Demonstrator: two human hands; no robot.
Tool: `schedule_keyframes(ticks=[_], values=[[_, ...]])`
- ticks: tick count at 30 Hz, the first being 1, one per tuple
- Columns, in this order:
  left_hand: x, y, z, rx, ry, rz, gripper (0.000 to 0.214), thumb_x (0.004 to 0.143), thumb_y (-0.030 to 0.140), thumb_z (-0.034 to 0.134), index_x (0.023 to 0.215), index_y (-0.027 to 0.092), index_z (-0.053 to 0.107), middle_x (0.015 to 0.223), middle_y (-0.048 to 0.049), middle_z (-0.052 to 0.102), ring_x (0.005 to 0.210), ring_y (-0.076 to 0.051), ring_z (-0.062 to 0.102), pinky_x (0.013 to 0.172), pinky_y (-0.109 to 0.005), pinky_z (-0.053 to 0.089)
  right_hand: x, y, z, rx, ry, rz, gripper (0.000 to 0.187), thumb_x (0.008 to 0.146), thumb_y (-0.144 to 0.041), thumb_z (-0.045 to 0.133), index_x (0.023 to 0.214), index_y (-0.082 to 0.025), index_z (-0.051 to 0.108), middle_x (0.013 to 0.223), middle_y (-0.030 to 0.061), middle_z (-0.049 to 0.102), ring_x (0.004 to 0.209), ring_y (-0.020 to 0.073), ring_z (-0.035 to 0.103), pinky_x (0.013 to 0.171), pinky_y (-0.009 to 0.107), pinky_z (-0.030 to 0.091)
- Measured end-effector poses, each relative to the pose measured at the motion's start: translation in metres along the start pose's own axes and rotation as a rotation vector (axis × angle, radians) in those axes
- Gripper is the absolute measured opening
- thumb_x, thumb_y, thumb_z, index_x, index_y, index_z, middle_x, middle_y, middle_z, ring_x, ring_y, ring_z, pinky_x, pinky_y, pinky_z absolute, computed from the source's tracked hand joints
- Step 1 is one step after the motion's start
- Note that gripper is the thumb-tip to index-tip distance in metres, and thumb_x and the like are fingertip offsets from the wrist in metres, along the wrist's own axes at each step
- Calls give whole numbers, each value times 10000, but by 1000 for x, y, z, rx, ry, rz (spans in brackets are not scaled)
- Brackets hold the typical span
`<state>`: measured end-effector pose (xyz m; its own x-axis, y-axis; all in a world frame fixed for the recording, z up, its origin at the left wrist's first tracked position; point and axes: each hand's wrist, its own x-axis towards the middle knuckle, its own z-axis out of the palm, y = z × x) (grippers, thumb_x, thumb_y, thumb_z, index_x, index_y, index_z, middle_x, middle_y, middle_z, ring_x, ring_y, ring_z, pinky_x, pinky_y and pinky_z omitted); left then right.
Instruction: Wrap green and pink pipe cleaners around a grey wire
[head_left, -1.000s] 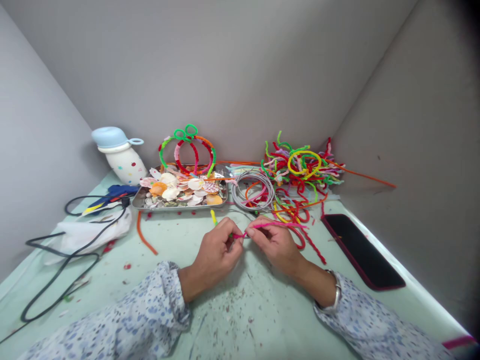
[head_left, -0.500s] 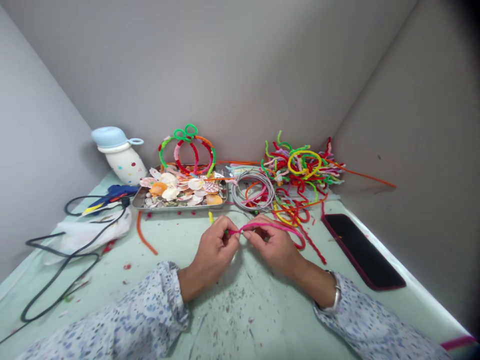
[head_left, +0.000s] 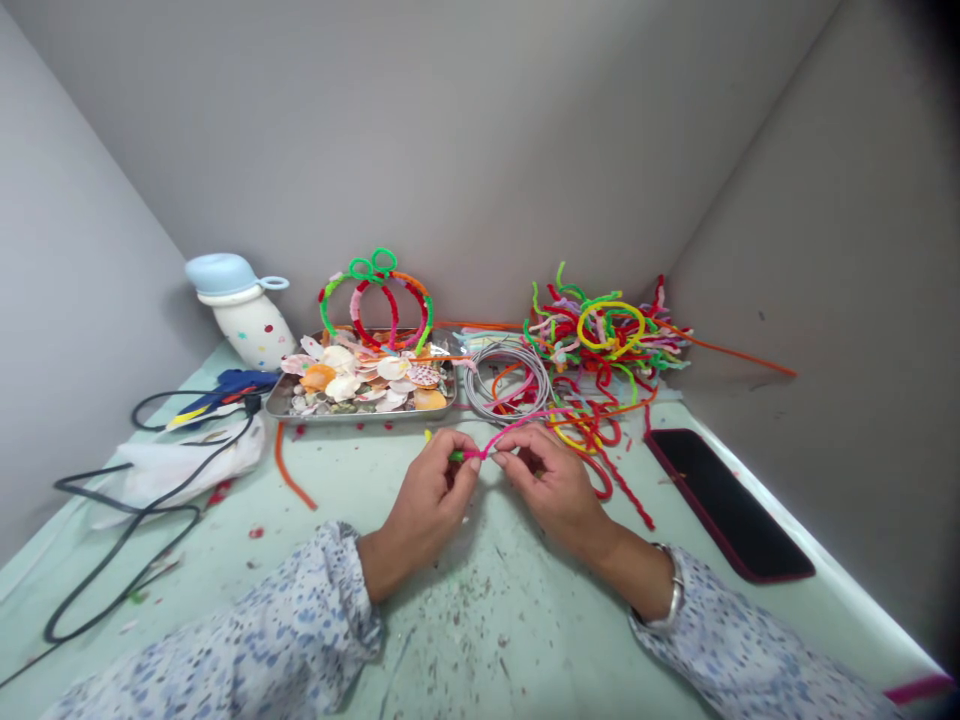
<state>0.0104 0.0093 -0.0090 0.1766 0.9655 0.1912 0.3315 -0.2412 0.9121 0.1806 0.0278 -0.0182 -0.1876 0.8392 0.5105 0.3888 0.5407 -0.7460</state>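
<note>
My left hand (head_left: 435,490) is closed in a pinch on a pipe cleaner piece (head_left: 459,456), green with a bright pink wrap at its right end. A small yellow tip (head_left: 428,436) shows behind the left knuckles. From the pink wrap, a loose pink pipe cleaner (head_left: 525,420) slants up and right, passing behind the fingers of my right hand (head_left: 551,480). The right thumb and forefinger are pinched together just beside the wrap; what lies between them is hidden.
Behind my hands are a metal tray (head_left: 360,416) of shells, a grey wire coil (head_left: 506,380) and a heap of pipe cleaners (head_left: 607,330). A phone (head_left: 731,505) lies right. A bottle (head_left: 247,320), black cable (head_left: 135,512) and plastic bag (head_left: 172,470) are left.
The pink strand, earlier draped over my right fingers and curving down to the right, now slants upward behind them. Green shows more plainly at my left fingertips.
</note>
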Motion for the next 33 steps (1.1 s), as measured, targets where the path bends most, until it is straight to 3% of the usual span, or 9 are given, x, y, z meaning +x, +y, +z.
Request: schedule_keyframes(ticks=[7,11,33], values=[[-1,-4,1,21,10,2,116,912,299,448,918,198,505,607,51,481,520,-111,441,515,-225,352,-2,-2,-2,-16,27,-148,98,851,-191,610,918,-253,646,957,45,575,893,185,591,712,310,522],[-1,-5,2,31,1,8,114,906,296,456,909,196,510,624,42,497,537,-116,455,518,-225,358,-4,-4,-2,-44,-2,-235,158,864,-177,592,956,-272,680,981,52,549,838,165,591,664,293,537],[-2,-6,0,1,-55,-13,159,936,338,421,922,202,501,593,48,498,544,-118,450,532,-226,350,-4,-2,-4,-164,32,-323,161,874,-147,576,961,-246,669,923,40,635,854,159,615,721,286,534]])
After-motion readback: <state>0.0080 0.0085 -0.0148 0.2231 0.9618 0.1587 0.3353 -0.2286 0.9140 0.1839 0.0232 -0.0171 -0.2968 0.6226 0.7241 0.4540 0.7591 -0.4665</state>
